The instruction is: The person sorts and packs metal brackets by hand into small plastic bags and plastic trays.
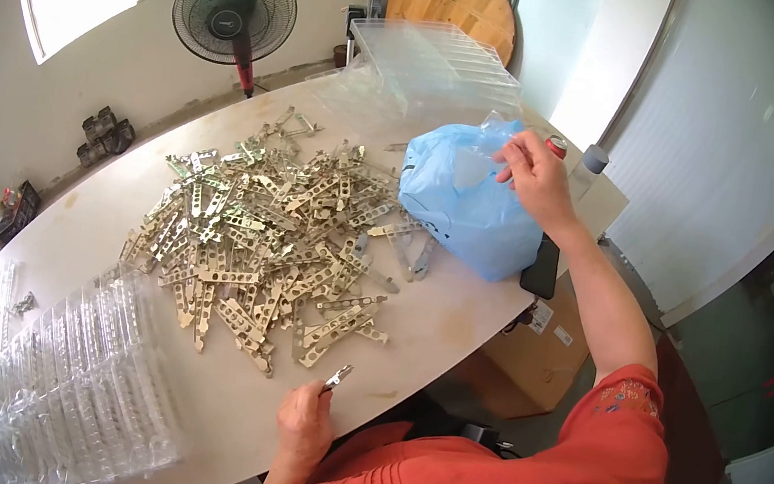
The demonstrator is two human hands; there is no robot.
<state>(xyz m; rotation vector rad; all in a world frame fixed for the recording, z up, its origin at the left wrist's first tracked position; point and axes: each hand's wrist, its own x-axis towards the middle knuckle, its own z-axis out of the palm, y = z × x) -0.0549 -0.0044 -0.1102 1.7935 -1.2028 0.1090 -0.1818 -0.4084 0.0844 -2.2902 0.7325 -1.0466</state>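
Note:
My left hand is closed on a small metal clip-like part whose tip points up and away from me at the table's near edge. Past it lies a big heap of flat metal strips with holes, some silvery and some brassy. My right hand is over a bulging light-blue plastic bag, its fingers curled and pinched together. Clear plastic film shows beside those fingertips. What the pinch holds, if anything, is too small to make out.
On the table lie clear plastic trays at left and more clear trays at the back. A bottle, red can and black phone stand or lie beside the bag. A fan is beyond the table.

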